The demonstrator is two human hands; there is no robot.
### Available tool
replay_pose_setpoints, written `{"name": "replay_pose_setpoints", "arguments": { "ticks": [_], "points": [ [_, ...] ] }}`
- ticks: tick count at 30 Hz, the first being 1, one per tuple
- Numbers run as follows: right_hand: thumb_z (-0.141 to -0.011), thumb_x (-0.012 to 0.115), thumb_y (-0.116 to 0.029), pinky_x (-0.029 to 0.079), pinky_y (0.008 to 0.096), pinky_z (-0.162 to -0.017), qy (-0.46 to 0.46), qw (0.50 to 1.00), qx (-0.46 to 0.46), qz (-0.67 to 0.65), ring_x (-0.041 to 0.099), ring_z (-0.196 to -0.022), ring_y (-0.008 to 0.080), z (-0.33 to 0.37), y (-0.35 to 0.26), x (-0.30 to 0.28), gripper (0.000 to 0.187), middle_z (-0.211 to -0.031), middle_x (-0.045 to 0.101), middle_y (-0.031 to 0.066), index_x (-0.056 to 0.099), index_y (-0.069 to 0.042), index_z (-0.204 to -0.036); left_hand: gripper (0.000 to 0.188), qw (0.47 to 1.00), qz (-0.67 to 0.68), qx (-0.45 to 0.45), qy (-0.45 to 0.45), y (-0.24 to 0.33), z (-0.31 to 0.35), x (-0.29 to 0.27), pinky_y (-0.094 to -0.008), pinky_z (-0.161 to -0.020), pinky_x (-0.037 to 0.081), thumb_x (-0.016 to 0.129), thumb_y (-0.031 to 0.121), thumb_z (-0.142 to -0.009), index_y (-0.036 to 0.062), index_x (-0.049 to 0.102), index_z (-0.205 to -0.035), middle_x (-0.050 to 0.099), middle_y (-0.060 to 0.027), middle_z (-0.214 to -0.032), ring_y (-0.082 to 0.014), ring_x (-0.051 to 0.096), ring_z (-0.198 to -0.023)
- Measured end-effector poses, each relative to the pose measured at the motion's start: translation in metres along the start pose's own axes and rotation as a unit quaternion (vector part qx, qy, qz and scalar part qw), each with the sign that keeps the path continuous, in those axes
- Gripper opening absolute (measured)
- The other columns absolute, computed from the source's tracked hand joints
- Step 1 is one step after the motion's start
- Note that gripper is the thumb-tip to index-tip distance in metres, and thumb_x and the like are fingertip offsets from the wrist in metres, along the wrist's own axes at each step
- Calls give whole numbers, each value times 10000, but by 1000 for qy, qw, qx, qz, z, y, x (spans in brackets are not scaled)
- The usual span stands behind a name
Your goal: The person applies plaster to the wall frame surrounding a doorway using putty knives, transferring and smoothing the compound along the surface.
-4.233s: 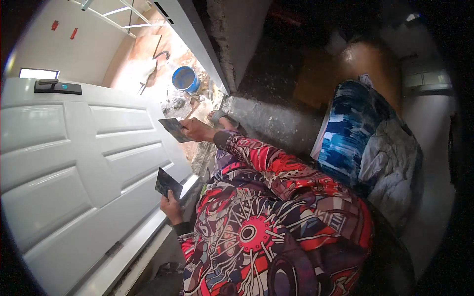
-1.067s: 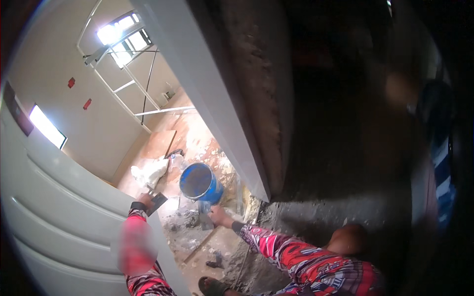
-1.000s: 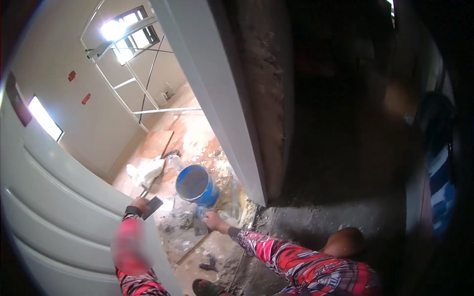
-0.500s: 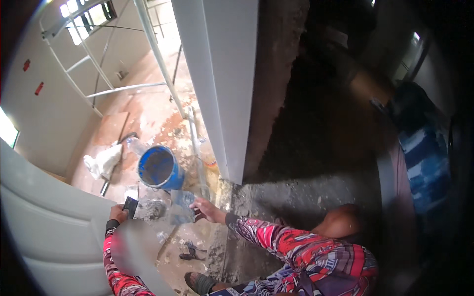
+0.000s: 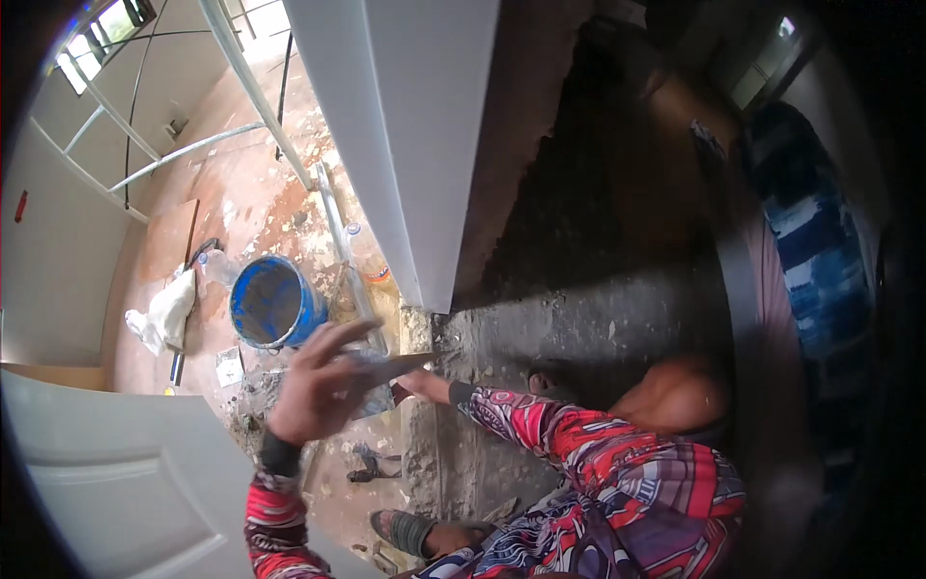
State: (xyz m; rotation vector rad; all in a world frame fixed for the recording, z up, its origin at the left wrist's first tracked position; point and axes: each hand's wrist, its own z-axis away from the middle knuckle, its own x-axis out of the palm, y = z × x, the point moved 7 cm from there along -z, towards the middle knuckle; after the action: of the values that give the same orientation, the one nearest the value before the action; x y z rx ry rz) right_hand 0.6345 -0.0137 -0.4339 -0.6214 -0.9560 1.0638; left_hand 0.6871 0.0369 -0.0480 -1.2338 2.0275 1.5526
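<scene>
My left hand (image 5: pixel 323 391) is raised in the middle, blurred by motion, closed around a flat-bladed scraper. The grey blade (image 5: pixel 403 366) reaches to the right across my right hand. Just behind it, my right hand (image 5: pixel 424 386) grips a clear plastic container (image 5: pixel 378 403), mostly hidden by the left hand and the blade. Beyond my hands stands a blue bucket (image 5: pixel 311 309) with grey mortar inside. Wet-looking grey mortar (image 5: pixel 258 389) lies on the floor near the bucket.
A white door panel (image 5: pixel 106 463) stands at lower left and a pale door-frame post (image 5: pixel 424 174) ahead. White scaffolding (image 5: pixel 241 82), a white bag (image 5: pixel 172 314) and a plastic bottle (image 5: pixel 367 253) lie beyond. At right, a co-worker's blue patterned sleeve (image 5: pixel 810 261) reaches toward the dark wall.
My left hand has risen and moved right with the scraper, from beside the door panel to beside my right hand. My right hand has shifted slightly right. The view has moved too.
</scene>
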Motion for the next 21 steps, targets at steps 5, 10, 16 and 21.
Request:
{"name": "replay_pose_setpoints", "arguments": {
  "ticks": [5, 10, 16, 21],
  "points": [
    [-890, 570, -117, 478, 341, -872, -16, 999, 25, -33, 569, -889, 136, -5, -5, 30, 187, -912, 616, 3, 617, -44, -1056, 55, 990, -73, 113, 50, 77, -90, 43, -357, -749, 542, 653, 52, -679, 41, 665, -731, 322, -188, -1529, -290, 592, -1081],
    [-895, 566, -109, 492, 343, -843, -30, 999, 21, -35, 580, -871, 142, 6, -22, 20, 187, -916, 618, 7, 610, -50, -1066, 81, 964, -176, 68, 187, 89, -126, 38, -393, -657, 540, 648, 47, -693, 9, 647, -764, 337, -233, -1496, -312, 583, -1000],
    [-901, 561, -101, 508, 346, -809, -37, 998, 21, -42, 593, -850, 148, 8, -34, 20, 188, -920, 621, 12, 602, -58, -1079, 105, 960, -212, 32, 178, 86, -132, 37, -403, -634, 534, 652, 60, -692, 6, 633, -780, 374, -229, -1454, -319, 568, -1019],
    [-906, 556, -93, 522, 348, -780, -34, 998, 11, -51, 603, -832, 154, 12, -41, 12, 190, -924, 623, 16, 595, -65, -1089, 111, 958, -223, 28, 180, 92, -135, 42, -401, -643, 534, 651, 60, -687, 23, 639, -791, 404, -218, -1422, -321, 551, -1053]
  ]
}}
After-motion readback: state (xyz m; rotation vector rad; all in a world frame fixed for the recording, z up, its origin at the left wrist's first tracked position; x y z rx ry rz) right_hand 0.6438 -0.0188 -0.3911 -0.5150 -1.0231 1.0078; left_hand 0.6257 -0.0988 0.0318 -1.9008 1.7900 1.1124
